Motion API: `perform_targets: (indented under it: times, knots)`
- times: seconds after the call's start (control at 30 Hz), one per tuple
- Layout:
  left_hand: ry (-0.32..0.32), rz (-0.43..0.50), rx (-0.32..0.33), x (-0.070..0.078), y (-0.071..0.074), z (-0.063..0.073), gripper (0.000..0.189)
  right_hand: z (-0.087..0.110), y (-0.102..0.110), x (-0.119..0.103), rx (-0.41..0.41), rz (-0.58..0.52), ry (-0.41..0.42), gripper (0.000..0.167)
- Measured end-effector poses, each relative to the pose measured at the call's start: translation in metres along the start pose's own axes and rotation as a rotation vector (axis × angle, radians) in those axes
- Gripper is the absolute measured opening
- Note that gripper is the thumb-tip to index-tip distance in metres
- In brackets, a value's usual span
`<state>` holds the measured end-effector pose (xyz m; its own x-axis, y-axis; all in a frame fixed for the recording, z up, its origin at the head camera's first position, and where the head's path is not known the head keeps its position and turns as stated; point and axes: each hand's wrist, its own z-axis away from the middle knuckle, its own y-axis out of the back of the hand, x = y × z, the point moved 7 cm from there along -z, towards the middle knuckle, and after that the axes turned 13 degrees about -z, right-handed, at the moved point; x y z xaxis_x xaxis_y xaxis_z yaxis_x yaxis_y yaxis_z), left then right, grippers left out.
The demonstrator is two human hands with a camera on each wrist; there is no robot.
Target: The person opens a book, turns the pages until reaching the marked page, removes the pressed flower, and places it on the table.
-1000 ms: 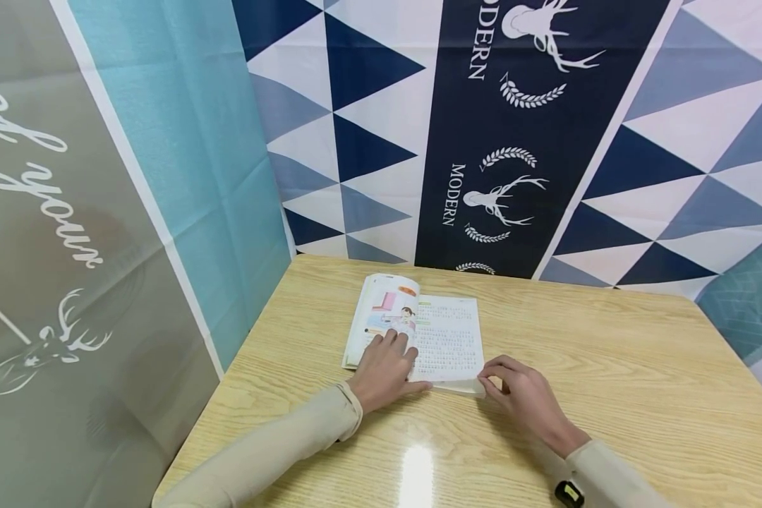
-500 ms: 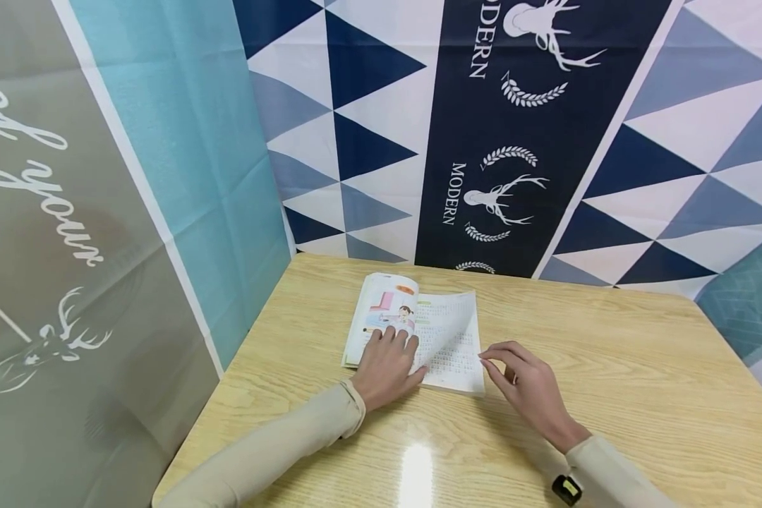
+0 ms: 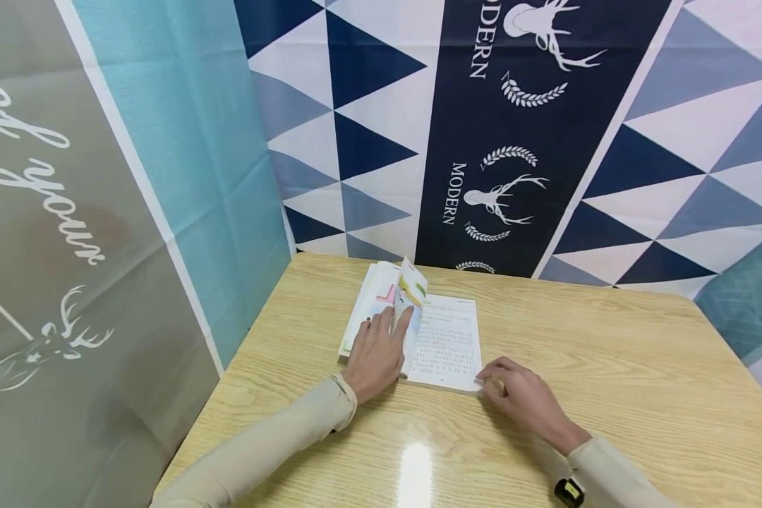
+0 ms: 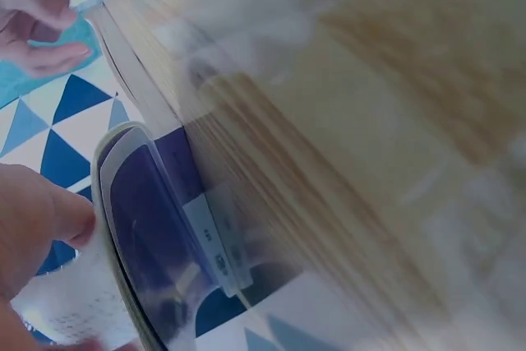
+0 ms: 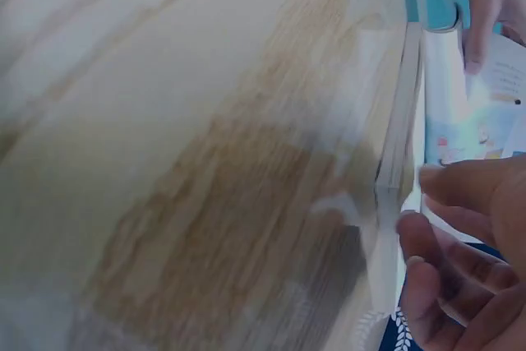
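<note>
An open book (image 3: 446,339) lies on the wooden table, printed text on its right page and coloured pictures on the left. One leaf (image 3: 413,286) stands partly raised near the spine, its upper end curling over the left page. My left hand (image 3: 376,353) rests on the left page, fingers spread forward and touching the raised leaf. At the lower right corner of the right page is my right hand (image 3: 523,395), fingers loosely bent. In the right wrist view, a gap shows between the thumb (image 5: 460,187) and the fingers beside the book's edge (image 5: 390,170).
The wooden table (image 3: 641,367) extends around the book, most widely to the right. Patterned cloth (image 3: 375,127) hangs behind it, and a grey and teal cloth (image 3: 165,176) hangs along the left.
A leaf has swung from the right page over to the left side. My left hand has shifted up and onto it. The right hand has lowered back to the page corner.
</note>
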<state>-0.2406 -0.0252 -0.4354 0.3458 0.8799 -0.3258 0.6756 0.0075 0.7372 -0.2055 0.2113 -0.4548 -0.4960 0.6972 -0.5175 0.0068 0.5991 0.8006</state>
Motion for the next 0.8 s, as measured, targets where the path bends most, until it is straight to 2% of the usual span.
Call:
perform_targets:
  times: [0.2, 0.33, 0.57, 0.8]
  knots:
    - [-0.041, -0.024, -0.043, -0.001, -0.003, 0.0, 0.031, 0.001, -0.004, 0.003, -0.032, 0.068, 0.009, 0.02]
    - [-0.073, -0.043, -0.065, 0.0, -0.004, 0.003, 0.011, 0.002, -0.004, 0.0, -0.017, 0.082, 0.063, 0.017]
    - [-0.104, -0.052, -0.093, 0.002, -0.006, 0.006, 0.012, 0.003, 0.001, -0.011, 0.096, 0.12, 0.246, 0.015]
    - [-0.158, 0.014, -0.081, 0.008, -0.005, 0.008, 0.01, 0.005, 0.007, -0.014, 0.193, 0.109, 0.312, 0.018]
